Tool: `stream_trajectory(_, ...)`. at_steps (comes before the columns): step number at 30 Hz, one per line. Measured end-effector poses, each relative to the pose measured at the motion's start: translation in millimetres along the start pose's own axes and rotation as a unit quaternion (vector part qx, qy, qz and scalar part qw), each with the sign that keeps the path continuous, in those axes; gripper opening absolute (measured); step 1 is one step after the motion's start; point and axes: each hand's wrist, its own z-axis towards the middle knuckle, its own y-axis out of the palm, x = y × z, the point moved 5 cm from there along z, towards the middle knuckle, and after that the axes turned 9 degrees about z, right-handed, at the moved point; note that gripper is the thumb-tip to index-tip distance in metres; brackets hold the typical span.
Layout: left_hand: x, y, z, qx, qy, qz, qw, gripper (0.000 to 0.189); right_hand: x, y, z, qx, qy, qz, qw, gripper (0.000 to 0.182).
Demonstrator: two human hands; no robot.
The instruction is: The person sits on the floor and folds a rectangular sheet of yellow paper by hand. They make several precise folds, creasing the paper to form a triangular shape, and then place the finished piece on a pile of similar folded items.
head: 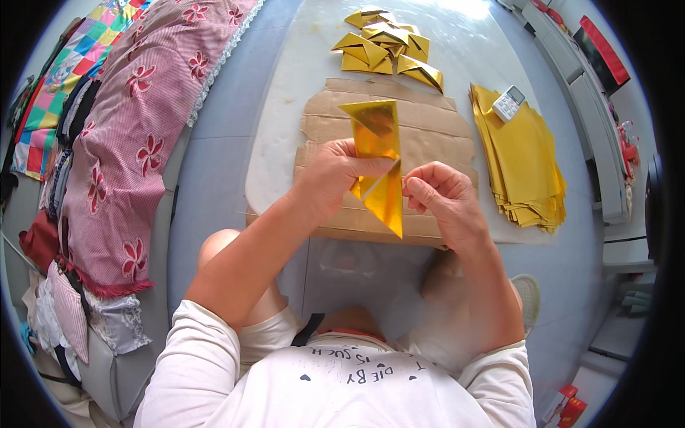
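A strip of shiny gold foil paper (377,139), folded to slanted points at its top and bottom, hangs over the cardboard. My left hand (340,166) grips it by the left side, thumb lying across the front. A pale diagonal line crosses the strip below that thumb. Just right of the paper's edge is my right hand (441,200), its fingers curled and the thumb near the index fingertip. Whether those fingertips touch the paper or pinch anything I cannot tell. Beneath both hands lies a flat piece of brown cardboard (428,123).
Several folded gold paper pieces (369,51) are heaped at the far side of the white table (278,128). A stack of gold sheets (522,160) lies at the right, a white remote control (508,103) on top. Left stands a grey sofa (147,331) under a pink floral cover (123,144).
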Motion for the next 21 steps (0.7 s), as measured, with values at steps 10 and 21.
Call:
stream_trajectory(10,-15.7,12.2,4.8,-0.056,-0.028,0.007,0.998,0.02,8.2,-0.1,3.8,0.002,0.016,0.018,1.0,0.018)
stream_trajectory(21,-17.2,13.0,-1.0,-0.084,-0.032,0.037,0.995,0.021,9.0,-0.8,4.0,0.003,0.018,0.03,0.999,0.018)
